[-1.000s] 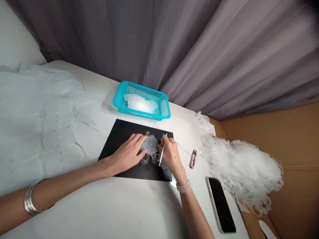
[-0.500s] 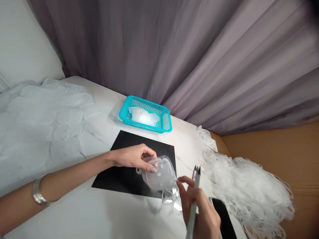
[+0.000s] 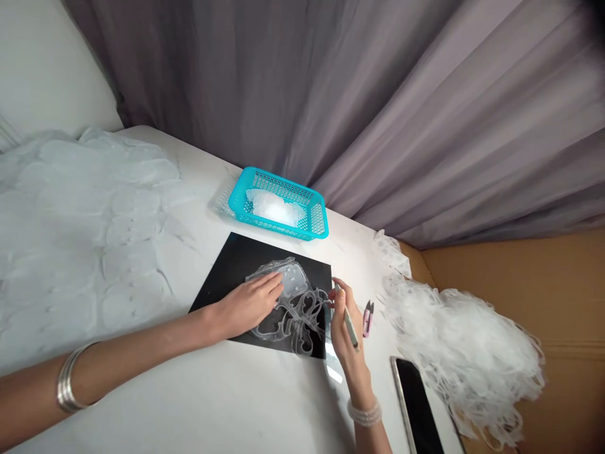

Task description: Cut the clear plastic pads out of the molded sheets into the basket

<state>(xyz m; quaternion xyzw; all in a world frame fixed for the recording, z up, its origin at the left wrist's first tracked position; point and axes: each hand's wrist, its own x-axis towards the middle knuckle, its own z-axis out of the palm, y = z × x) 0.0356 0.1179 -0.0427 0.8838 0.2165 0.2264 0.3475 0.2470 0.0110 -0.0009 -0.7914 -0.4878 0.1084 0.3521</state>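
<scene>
Resting the left hand (image 3: pixel 250 304) on a clear piece (image 3: pixel 295 277), gripping a pen-like tool (image 3: pixel 350 328) in the right hand (image 3: pixel 347 321)

Backed by a grey curtain (image 3: pixel 265 82) beyond the far edge of the white surface (image 3: pixel 246 403). Heaped across the left end with pale sheets (image 3: pixel 57 239). Piled at the right edge with a tangle of white strands (image 3: pixel 463 340), overhanging onto tan upholstery (image 3: pixel 558 284). Laid mid-surface with a black mat (image 3: pixel 222 271), its near-right corner bare of fingers. Set between the mat and the far edge with a blue basket (image 3: pixel 283 231), holding white pieces (image 3: pixel 276 208).

Reaching in over the mat's left side with the left hand, fingers released and lying on the clear piece. Grasping the tool loosely in the right hand, just beside the mat's right edge, fingertips near the loose clear strips (image 3: pixel 302 315); impossible to tell whether also pinching one. Lying on the mat, towards its far-right corner, in the case of the clear piece; looping towards the near-right corner with the strips.

Placed by the surface's right edge with a phone (image 3: pixel 418 403). Dotted between the right hand and the strand pile with pink snips (image 3: pixel 367 320). Tilted across the right palm with the tool.
</scene>
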